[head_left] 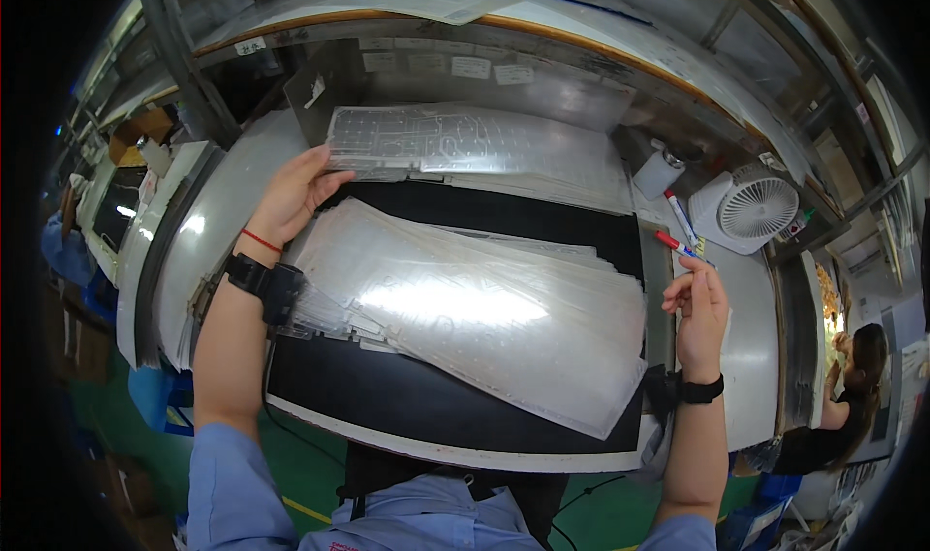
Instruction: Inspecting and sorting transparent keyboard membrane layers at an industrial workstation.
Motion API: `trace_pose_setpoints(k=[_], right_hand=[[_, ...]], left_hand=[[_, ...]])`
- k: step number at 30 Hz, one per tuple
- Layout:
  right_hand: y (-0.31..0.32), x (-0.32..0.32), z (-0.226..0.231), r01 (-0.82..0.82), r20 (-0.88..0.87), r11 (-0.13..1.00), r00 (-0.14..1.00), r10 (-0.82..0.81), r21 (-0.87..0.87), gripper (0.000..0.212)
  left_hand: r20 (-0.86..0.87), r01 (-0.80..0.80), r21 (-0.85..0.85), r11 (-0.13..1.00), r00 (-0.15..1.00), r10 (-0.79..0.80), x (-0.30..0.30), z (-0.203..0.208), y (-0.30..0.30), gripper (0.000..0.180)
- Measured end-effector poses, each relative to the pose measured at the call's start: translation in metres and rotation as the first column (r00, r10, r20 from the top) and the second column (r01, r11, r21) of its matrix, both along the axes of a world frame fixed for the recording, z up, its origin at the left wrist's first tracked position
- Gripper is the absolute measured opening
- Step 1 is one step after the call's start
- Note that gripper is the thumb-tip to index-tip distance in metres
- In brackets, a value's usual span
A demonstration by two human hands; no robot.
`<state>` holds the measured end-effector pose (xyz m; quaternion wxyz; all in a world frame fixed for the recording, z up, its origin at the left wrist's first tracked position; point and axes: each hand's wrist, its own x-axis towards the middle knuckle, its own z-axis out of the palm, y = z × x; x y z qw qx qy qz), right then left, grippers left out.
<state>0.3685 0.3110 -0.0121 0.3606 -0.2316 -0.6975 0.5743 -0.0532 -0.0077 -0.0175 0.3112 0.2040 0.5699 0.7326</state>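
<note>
My left hand (298, 195) is at the left end of a long clear plastic sheet (417, 137) with a pattern of lines and shapes, its fingers closed on the sheet's edge. This sheet lies over a stack of similar sheets (572, 188) at the back of the table. Nearer to me, a fanned pile of shiny translucent sheets (465, 309) rests on a black mat (436, 396). My right hand (699, 304) hovers right of that pile, fingers loosely bent and apart, with nothing in it. A red-capped marker (670, 242) lies just beyond its fingertips.
A white fan (751, 210) and a bottle (661, 171) stand at the back right, near another marker (680, 212). A metal plate (484, 81) with paper labels rises behind the far stack. Above runs a shelf (542, 23). A co-worker (852, 396) sits at the far right.
</note>
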Motion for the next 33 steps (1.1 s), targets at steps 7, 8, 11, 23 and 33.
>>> trace_pose_setpoints(k=[7,8,11,23,33], right_hand=[[-0.003,-0.001,0.004,-0.057,0.142,0.996,0.989,0.048,0.061,0.026],[-0.002,-0.002,0.002,-0.098,0.155,0.992,0.984,0.086,0.075,0.027],[-0.003,-0.002,0.001,-0.233,0.251,0.952,0.951,0.181,0.198,0.037],[-0.024,-0.007,0.021,-0.537,0.621,0.721,0.761,0.189,0.438,0.083],[0.000,-0.003,-0.002,-0.362,0.526,0.816,0.846,0.085,0.451,0.049]], left_hand=[[-0.056,-0.039,-0.346,0.937,0.998,0.021,-0.003,-0.004,-0.004,0.034],[-0.055,-0.007,-0.326,0.945,0.998,-0.012,-0.005,-0.007,-0.004,0.035],[-0.045,0.080,-0.267,0.960,0.994,-0.096,-0.012,-0.016,-0.004,0.037],[-0.018,0.102,-0.134,0.986,0.994,-0.106,-0.006,-0.005,0.002,0.046],[-0.090,0.022,-0.166,0.986,0.995,-0.037,-0.014,-0.012,-0.006,0.032]])
